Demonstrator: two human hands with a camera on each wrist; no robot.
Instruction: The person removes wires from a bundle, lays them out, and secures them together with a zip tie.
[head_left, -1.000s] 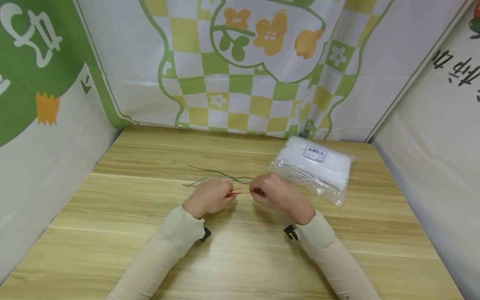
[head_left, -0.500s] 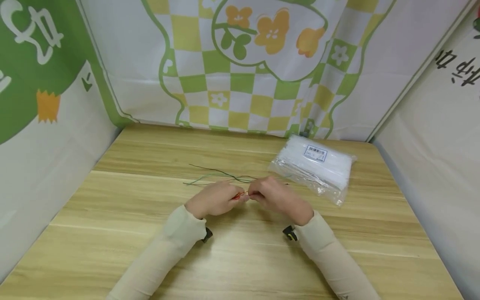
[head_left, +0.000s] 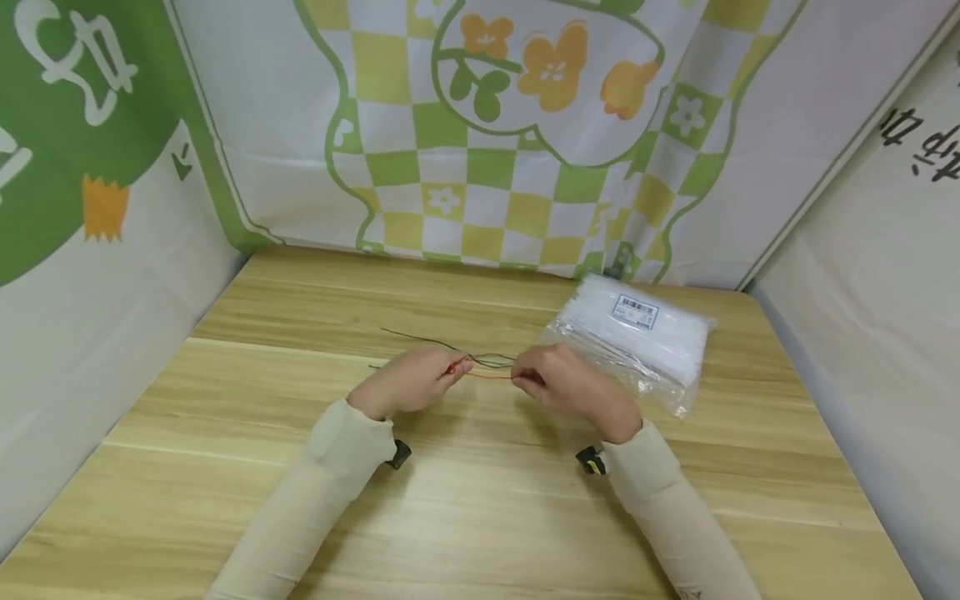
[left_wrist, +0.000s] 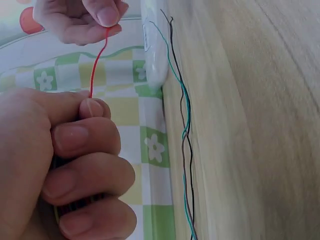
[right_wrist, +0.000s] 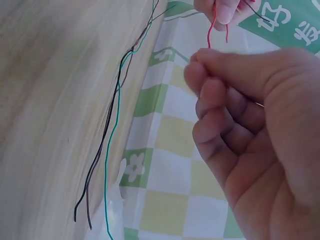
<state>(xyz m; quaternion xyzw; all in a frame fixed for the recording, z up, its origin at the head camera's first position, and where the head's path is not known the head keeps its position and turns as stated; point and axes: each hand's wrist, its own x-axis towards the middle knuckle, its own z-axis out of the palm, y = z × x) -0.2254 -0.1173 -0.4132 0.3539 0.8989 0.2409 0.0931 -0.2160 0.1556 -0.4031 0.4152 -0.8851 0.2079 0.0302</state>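
Between my two hands runs a thin red wire [head_left: 491, 377], nearly straight. My left hand [head_left: 408, 382] pinches it between thumb and forefinger, and a short red end sticks out beside the fingers in the right wrist view. The other left fingers curl round a bundle of coloured wires [left_wrist: 80, 202], mostly hidden in the palm. My right hand [head_left: 573, 387] pinches the red wire's other end at its fingertips. Just beyond the hands, a black wire [right_wrist: 107, 120], a teal wire [left_wrist: 174, 67] and a brown wire [right_wrist: 88, 200] lie loosely crossed on the table.
A clear plastic bag [head_left: 667, 342] of white contents, with a barcode label [head_left: 636, 311], lies at the back right of the wooden table [head_left: 480, 500]. Printed fabric [head_left: 517, 192] hangs behind the table, with fabric walls at both sides.
My hands came close together half a second ago and now stand apart again, the red wire stretched between them. Both have shifted slightly away from me. The bag stays put.
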